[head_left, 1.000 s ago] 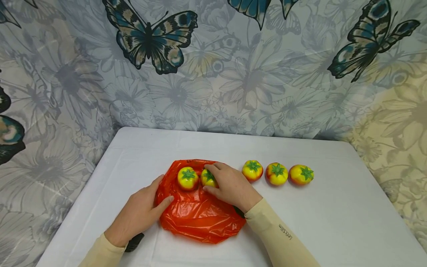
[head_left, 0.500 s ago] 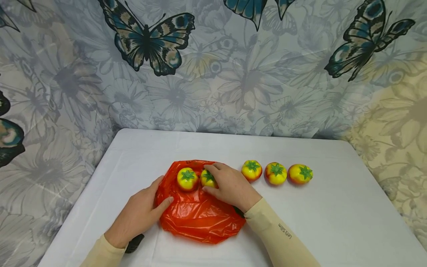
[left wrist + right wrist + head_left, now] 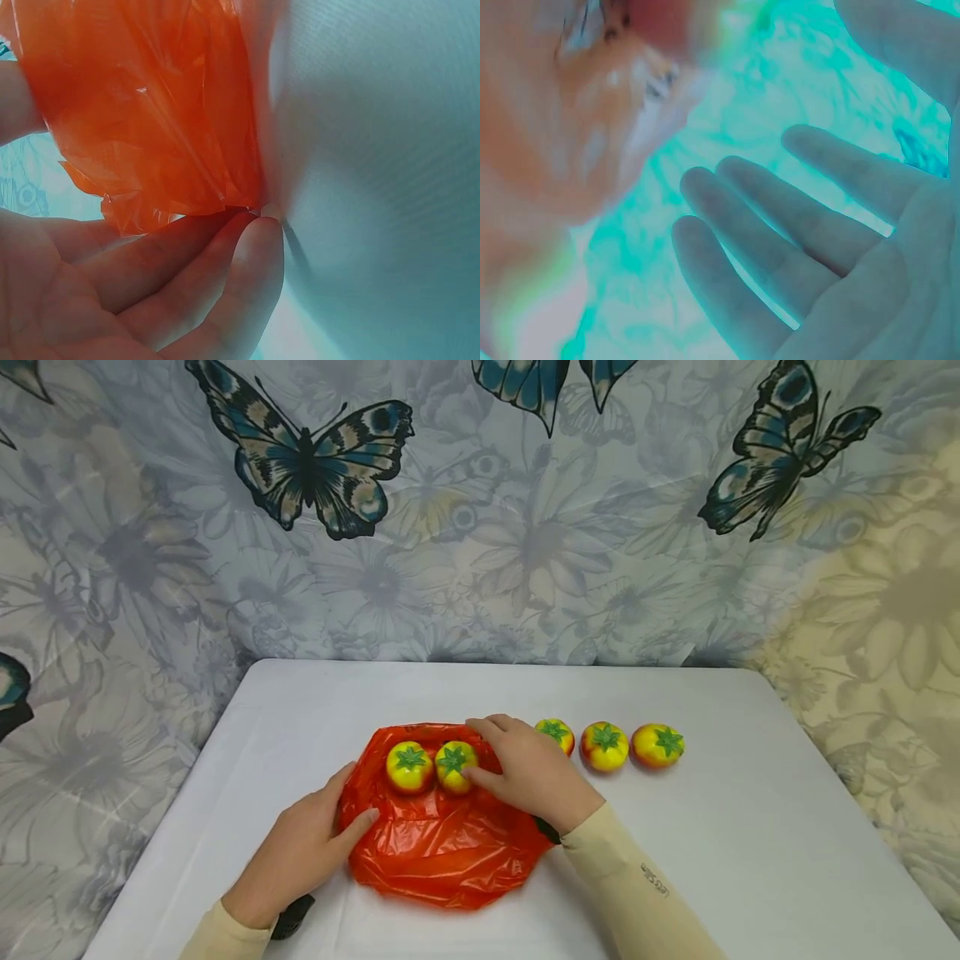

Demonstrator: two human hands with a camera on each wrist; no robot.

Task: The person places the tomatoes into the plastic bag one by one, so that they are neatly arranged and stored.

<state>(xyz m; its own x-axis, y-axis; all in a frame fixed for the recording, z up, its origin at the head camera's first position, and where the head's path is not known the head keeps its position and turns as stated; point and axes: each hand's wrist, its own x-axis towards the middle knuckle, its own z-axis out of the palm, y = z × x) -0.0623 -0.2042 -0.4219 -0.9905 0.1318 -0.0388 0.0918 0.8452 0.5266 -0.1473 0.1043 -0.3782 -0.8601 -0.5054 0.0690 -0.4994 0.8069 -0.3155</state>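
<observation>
A crinkled red plastic bag (image 3: pixel 442 868) lies on the table, bearing two round toy fruits, yellow and red with green star-shaped tops. My left hand (image 3: pixel 303 839) rests at the bag's left edge, thumb over the top. In the left wrist view its fingers (image 3: pixel 150 292) are fairly straight and touch the bag (image 3: pixel 142 105) low by the table. My right hand (image 3: pixel 532 768) is over the bag's far right part, its thumb beside the right toy fruit (image 3: pixel 453 762). The left toy fruit (image 3: pixel 410 767) sits close by. In the right wrist view the fingers (image 3: pixel 772 247) are spread, holding nothing.
Three more toy fruits stand in a row to the right; the nearest fruit (image 3: pixel 557 734) is partly hidden by my right hand, then come a middle fruit (image 3: pixel 604 746) and an end fruit (image 3: pixel 658 746). The white table (image 3: pixel 750 827) meets a butterfly-patterned wall cloth (image 3: pixel 540 552).
My right hand has let go of the right fruit on the bag and drawn back to the right with its fingers opened. The left hand stays at the bag. The head view has shifted slightly.
</observation>
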